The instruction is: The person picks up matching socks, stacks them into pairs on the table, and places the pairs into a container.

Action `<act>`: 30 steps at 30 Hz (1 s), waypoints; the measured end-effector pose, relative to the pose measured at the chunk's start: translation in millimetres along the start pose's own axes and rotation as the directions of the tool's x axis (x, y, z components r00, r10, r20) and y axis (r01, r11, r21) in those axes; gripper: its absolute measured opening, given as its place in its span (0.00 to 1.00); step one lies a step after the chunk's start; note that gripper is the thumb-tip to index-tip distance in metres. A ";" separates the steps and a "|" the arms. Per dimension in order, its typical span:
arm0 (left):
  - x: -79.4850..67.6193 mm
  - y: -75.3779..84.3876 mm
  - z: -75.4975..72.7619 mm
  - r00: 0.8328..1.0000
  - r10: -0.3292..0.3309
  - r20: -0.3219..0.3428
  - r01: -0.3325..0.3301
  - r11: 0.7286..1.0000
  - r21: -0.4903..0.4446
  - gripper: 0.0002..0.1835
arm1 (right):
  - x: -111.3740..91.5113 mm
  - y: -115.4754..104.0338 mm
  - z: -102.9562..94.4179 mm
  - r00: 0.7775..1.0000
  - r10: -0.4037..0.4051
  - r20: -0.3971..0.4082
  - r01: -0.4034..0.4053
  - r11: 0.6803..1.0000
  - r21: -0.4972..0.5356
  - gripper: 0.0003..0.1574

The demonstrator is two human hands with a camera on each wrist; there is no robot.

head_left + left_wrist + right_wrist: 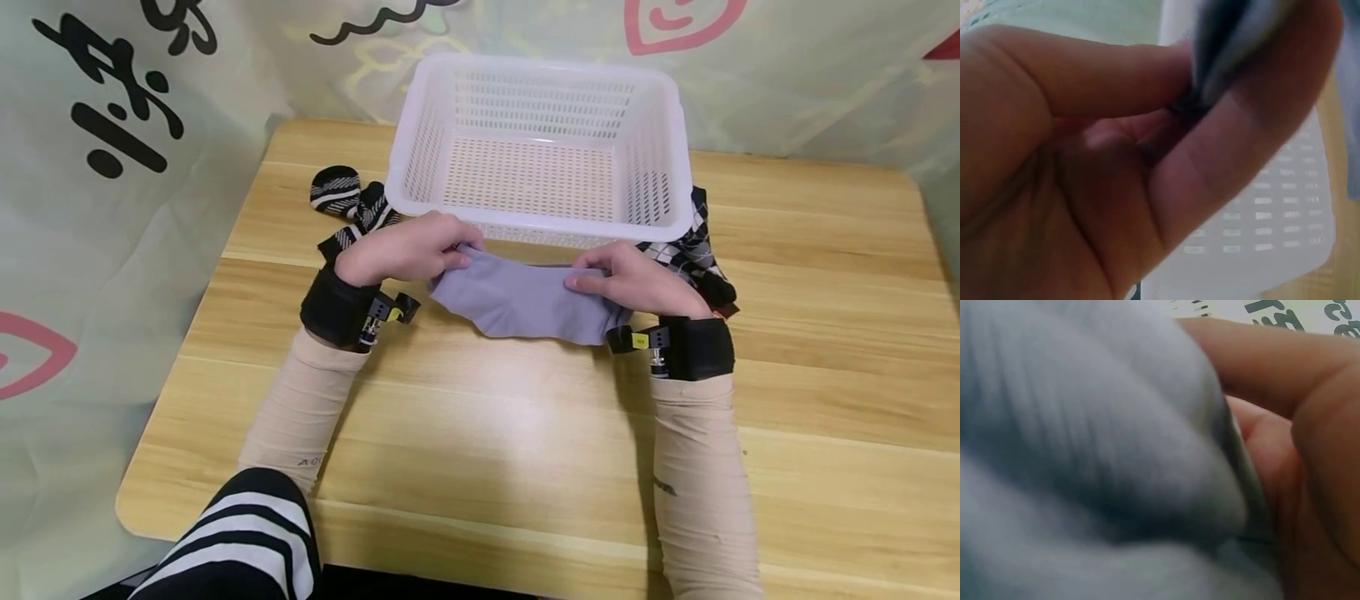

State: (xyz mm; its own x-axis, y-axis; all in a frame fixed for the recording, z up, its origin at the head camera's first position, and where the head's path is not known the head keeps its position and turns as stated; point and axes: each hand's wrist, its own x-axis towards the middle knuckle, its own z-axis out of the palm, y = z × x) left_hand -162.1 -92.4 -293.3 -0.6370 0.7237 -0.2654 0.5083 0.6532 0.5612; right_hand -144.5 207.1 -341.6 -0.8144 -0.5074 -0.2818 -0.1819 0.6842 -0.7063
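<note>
A soft lavender cloth (517, 296) stretches between both hands in front of the basket, its lower edge hanging in a loose curve. My left hand (416, 248) pinches its upper left corner. In the left wrist view the thumb and a finger (1229, 144) press a dark, blurred fold of it. On the other side, my right hand (641, 279) grips the upper right part between thumb and fingers. The cloth (1104, 425) fills much of the right wrist view, bunched in soft folds beside the fingers.
A white perforated plastic basket (542, 231) stands at the back of the wooden table (465, 467). Black-and-white striped socks (337, 193) lie at its left. A black-and-white argyle cloth (693, 254) lies at its right, partly under the basket rim and right hand. A printed curtain hangs behind.
</note>
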 end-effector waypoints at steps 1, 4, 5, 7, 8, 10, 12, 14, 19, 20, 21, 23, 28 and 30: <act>0.7 -0.1 1.2 1.000 0.000 0.002 0.000 1.000 0.019 0.09 | 0.4 -0.1 0.0 1.000 0.000 -0.001 0.000 1.000 0.000 0.11; 2.3 0.2 4.6 1.000 -0.007 -0.002 0.007 0.998 0.067 0.09 | 1.2 -0.6 0.1 1.000 0.004 -0.007 -0.004 1.000 0.003 0.10; 2.9 0.1 5.7 1.000 -0.018 -0.003 0.018 0.997 0.080 0.10 | 1.4 -0.7 0.1 1.000 0.006 -0.009 -0.006 1.000 0.005 0.10; 3.9 -0.2 7.9 0.999 -0.044 -0.002 0.044 0.995 0.090 0.12 | 1.4 -0.6 0.1 1.000 0.010 -0.012 -0.009 1.000 0.012 0.10; 4.3 -0.5 9.0 0.998 -0.064 0.004 0.064 0.993 0.097 0.13 | 1.6 -0.3 0.1 1.000 0.010 -0.014 -0.010 1.000 0.013 0.10; 5.9 -0.9 11.1 0.993 -0.111 0.028 0.107 0.989 0.099 0.18 | 1.8 0.2 0.3 1.000 0.008 -0.019 -0.008 1.000 0.014 0.10; 8.2 -2.1 13.6 0.988 -0.150 0.048 0.145 0.985 0.096 0.22 | 2.2 0.9 0.4 1.000 0.005 -0.024 -0.005 1.000 0.014 0.10; 10.8 -3.9 15.8 0.980 -0.184 0.069 0.177 0.979 0.100 0.24 | 2.7 1.6 0.5 1.000 0.003 -0.030 -0.002 1.000 0.011 0.10; 16.2 -12.0 19.0 0.975 -0.210 0.073 0.205 0.976 0.076 0.23 | 3.8 3.4 0.7 0.999 0.003 -0.035 -0.003 1.000 0.011 0.09; 16.6 -13.8 19.1 0.975 -0.210 0.071 0.205 0.976 0.069 0.22 | 4.0 3.6 0.7 0.999 0.004 -0.035 -0.003 1.000 0.012 0.09; 17.0 -15.6 19.2 0.976 -0.209 0.067 0.206 0.977 0.059 0.22 | 4.2 4.2 0.7 0.999 0.004 -0.033 -0.004 1.000 0.013 0.10; 18.0 -19.3 19.6 0.978 -0.203 0.054 0.200 0.979 0.044 0.20 | 3.8 4.2 0.6 1.000 0.007 -0.027 -0.006 1.000 0.015 0.10; 19.1 -25.8 20.4 0.977 -0.210 0.036 0.207 0.976 0.062 0.19 | 3.9 4.4 1.7 0.999 -0.003 -0.032 0.003 1.000 0.002 0.10; 19.4 -27.3 20.6 0.976 -0.214 0.036 0.211 0.975 0.074 0.19 | 5.2 5.4 3.3 0.999 -0.014 -0.047 0.013 1.000 -0.012 0.09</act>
State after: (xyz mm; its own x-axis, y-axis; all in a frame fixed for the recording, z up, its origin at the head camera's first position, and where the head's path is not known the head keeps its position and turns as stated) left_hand -176.4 -91.6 -329.8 -0.7098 0.5747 -0.4072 0.4042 0.8058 0.4328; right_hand -147.9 206.5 -349.0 -0.8368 -0.4916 -0.2410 -0.1991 0.6833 -0.7025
